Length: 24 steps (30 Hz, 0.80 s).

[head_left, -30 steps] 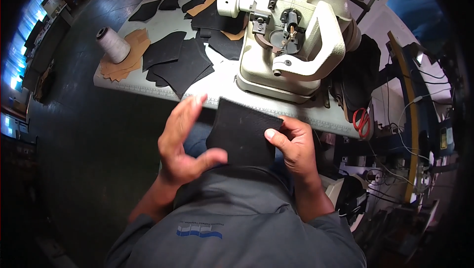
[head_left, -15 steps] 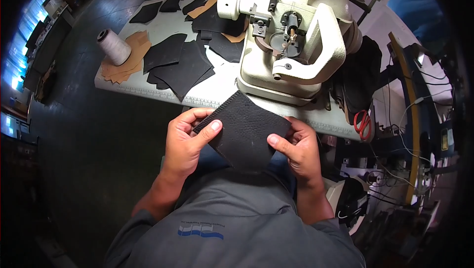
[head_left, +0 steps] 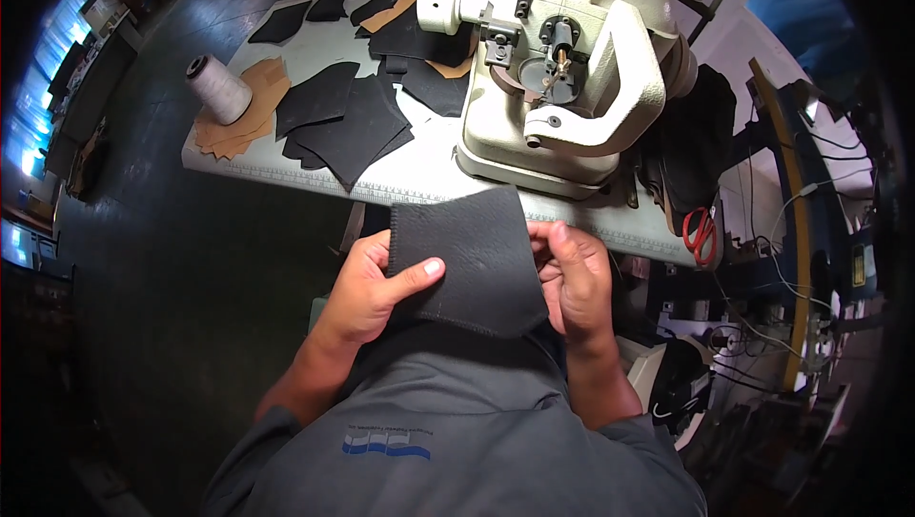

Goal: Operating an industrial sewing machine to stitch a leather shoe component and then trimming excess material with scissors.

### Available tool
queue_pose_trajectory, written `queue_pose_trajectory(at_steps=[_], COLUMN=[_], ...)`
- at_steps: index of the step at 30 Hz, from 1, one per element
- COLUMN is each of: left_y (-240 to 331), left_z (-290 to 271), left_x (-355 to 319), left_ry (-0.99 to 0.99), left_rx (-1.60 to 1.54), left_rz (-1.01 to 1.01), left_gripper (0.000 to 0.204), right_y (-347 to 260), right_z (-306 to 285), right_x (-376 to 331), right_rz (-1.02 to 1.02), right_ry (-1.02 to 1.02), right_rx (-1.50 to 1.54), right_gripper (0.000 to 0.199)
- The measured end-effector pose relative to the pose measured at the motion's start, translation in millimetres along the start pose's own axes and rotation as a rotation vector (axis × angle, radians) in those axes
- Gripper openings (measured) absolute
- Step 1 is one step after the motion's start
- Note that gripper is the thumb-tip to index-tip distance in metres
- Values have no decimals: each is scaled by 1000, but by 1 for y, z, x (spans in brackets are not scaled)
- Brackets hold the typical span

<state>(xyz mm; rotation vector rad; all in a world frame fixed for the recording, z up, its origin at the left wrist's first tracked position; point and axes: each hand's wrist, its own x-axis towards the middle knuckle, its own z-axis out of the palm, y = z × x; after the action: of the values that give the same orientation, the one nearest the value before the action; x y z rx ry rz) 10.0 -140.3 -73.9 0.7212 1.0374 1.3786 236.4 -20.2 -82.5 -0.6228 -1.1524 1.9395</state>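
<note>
A black grained leather piece [head_left: 467, 260] is held up in front of my body, with a row of stitching along its left edge and more along its lower edge. My left hand [head_left: 374, 288] pinches its left side, thumb on top and fingers hidden underneath. At the right edge, my right hand [head_left: 575, 279] is loosely open; its thumb is raised off the leather and its fingertips are at or just behind the edge. Beyond the leather stands a cream industrial sewing machine [head_left: 543, 150] with a curved arm.
On the white table [head_left: 286, 179], marked with a ruler along its front edge, lie several black leather pieces [head_left: 357, 126] and tan pieces [head_left: 262, 93]. A cone of pale thread [head_left: 219, 90] stands at left. Red-handled scissors [head_left: 700, 236] hang by the right corner, near cables [head_left: 777, 279].
The leather piece has turned so its stitched edge now runs upright at the left. My right thumb has lifted off it, while my left hand keeps its hold.
</note>
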Motion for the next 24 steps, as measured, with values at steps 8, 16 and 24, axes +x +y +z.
queue_pose_trajectory(at_steps=[8,16,24], left_y=[-8,4,33], left_z=[0,-21,-15], left_x=[1,-6,16], left_ry=[221,57,-28], left_rx=[-189,-199,85], left_rz=[116,-59,-27], left_gripper=[46,59,47], right_y=[6,6,1], right_z=[0,-3,6], right_x=[-8,-4,3], right_rz=[-27,-59,-23], right_ry=[-41,127,20], right_rx=[61,-66,-172], right_gripper=[26,15,11])
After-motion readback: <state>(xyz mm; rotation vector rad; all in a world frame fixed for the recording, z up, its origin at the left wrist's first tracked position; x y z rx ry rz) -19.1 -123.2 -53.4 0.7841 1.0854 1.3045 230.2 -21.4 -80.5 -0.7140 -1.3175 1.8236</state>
